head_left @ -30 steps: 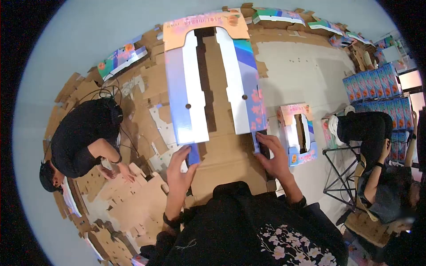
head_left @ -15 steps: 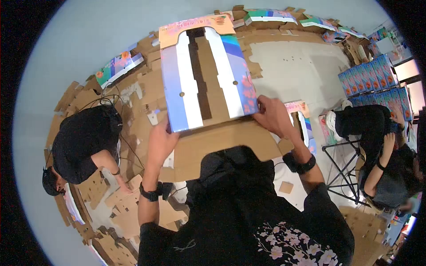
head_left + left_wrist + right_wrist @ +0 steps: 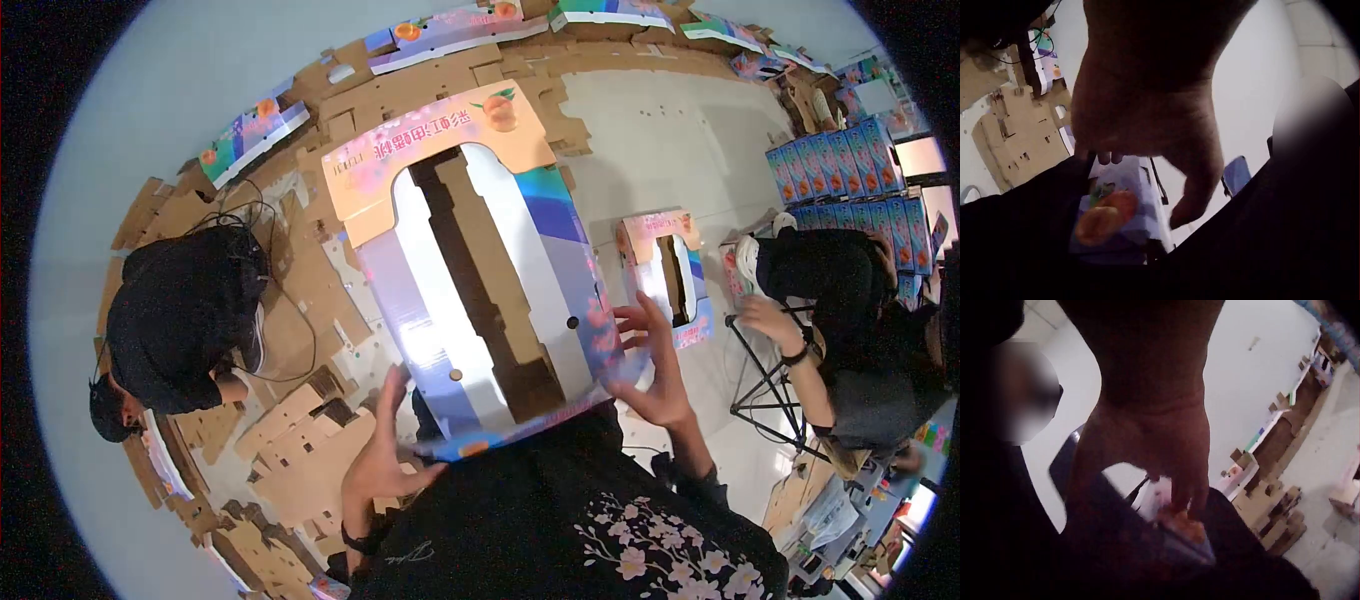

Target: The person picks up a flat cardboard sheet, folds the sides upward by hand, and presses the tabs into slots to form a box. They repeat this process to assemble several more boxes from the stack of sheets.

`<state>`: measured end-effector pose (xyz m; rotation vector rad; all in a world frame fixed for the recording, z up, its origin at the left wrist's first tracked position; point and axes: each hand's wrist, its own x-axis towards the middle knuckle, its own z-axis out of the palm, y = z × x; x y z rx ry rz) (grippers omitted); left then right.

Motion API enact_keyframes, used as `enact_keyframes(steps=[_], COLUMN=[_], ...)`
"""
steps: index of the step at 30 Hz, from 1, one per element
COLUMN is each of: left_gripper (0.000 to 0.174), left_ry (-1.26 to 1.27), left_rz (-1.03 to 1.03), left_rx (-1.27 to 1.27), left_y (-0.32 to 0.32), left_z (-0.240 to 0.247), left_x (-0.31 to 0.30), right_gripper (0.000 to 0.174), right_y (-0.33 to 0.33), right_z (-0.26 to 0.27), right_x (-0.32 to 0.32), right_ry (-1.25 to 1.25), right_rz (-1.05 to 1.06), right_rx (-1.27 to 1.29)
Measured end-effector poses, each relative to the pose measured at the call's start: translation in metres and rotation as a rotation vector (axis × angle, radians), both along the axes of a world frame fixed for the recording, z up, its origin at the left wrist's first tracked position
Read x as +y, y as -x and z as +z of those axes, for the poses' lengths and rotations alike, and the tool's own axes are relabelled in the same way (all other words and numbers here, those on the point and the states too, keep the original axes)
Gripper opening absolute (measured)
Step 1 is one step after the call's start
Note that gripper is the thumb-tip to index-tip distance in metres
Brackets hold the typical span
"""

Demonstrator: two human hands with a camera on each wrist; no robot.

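Note:
A printed cardboard fruit box lies in front of my body, its long slotted opening facing up between white inner flaps. The peach-coloured far end panel carries pink lettering and a peach picture. The near end stands folded up against my shirt. My left hand is spread at the near left corner, thumb pointing along the near edge. Along the right side, my right hand has its fingers apart, with the thumb at the near right corner. Peaches printed on the box show beneath the left hand in the left wrist view.
A second printed box stands on the floor to the right. Flattened cardboard covers the floor at left, where a person bends down. Another person sits at right by a folding stool. Stacked boxes stand behind.
The box has come closer and turned slightly, and its near end flap, earlier lying flat toward me, is now folded up. My hands have moved from its near edge to its near corners, fingers spread.

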<state>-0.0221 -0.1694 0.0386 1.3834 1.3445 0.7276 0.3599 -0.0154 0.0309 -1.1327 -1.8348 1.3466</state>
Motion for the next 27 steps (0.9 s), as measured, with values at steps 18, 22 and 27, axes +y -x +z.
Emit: enact_keyframes(steps=[18, 22, 27], left_gripper=[0.083, 0.074, 0.076], left_ry=[-0.213, -0.281, -0.223], left_rz=[0.569, 0.529, 0.553], left_rx=[0.149, 0.232, 0.074], left_y=[-0.048, -0.048, -0.043], left_z=[-0.059, -0.049, -0.057], left_x=[0.024, 0.029, 0.039], right_gripper=[0.051, 0.051, 0.048], right_y=[0.053, 0.056, 0.066], right_z=[-0.054, -0.049, -0.044], right_x=[0.0, 0.002, 0.007], right_ry=[-0.224, -0.237, -0.243], right_rz=[-0.298, -0.296, -0.298], right_rx=[-0.057, -0.059, -0.073])
